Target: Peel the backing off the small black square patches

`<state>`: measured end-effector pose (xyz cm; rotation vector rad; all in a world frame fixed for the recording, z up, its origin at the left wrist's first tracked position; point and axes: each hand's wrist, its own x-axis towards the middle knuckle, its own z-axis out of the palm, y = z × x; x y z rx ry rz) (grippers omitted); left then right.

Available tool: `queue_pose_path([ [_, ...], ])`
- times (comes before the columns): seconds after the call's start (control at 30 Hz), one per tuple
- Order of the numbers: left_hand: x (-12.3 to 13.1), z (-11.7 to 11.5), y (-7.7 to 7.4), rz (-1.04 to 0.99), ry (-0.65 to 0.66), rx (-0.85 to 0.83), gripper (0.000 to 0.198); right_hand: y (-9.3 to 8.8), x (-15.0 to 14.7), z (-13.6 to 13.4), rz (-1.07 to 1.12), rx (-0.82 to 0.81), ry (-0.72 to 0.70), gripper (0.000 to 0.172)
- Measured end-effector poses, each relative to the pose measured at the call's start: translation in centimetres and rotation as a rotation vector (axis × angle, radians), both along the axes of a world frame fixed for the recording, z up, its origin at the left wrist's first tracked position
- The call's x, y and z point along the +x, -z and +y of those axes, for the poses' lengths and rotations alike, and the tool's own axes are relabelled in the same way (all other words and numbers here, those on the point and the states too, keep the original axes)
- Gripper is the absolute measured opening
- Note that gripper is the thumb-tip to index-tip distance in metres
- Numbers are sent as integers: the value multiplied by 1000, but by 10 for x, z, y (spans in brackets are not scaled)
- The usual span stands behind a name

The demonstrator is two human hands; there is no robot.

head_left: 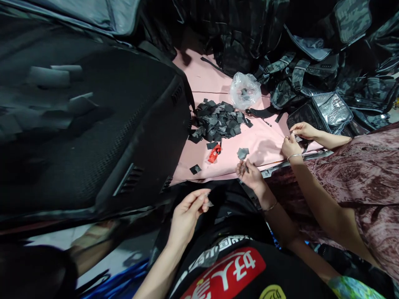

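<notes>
Low in the middle, my left hand [190, 211] pinches a small greyish piece [210, 203] between thumb and fingertips, above my dark-clothed lap. My right hand [251, 176] is at the pink table's front edge, palm partly up and fingers curled around a small dark piece [246, 167]. Just beyond its fingertips lies a grey square piece [243, 153]. A heap of black square pieces [218, 120] spreads over the pink tabletop [257, 133]. In front of the heap are a red item [214, 153] with a black part and a single black square [195, 169].
A large black bag [149, 137] fills the left side. Behind the heap stands a clear plastic bag [245, 90]. Camouflage bags [299, 74] crowd the back right. On the right, another person's hands [294, 141] hold a small item at the table edge.
</notes>
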<state>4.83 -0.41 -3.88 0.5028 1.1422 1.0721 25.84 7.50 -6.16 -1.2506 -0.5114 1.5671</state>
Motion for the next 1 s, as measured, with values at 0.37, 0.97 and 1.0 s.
queue_pose_path([
  [0.37,14,-4,4,513,-28,213,35,-14,-67,-56,417,49,-204,29],
  [0.97,8,-8,4,274,-13,208,27,-20,-54,-60,0,17,-355,28],
  [1.0,9,-9,3,182,11,172,29,-20,-57,-61,-64,20,-377,28],
])
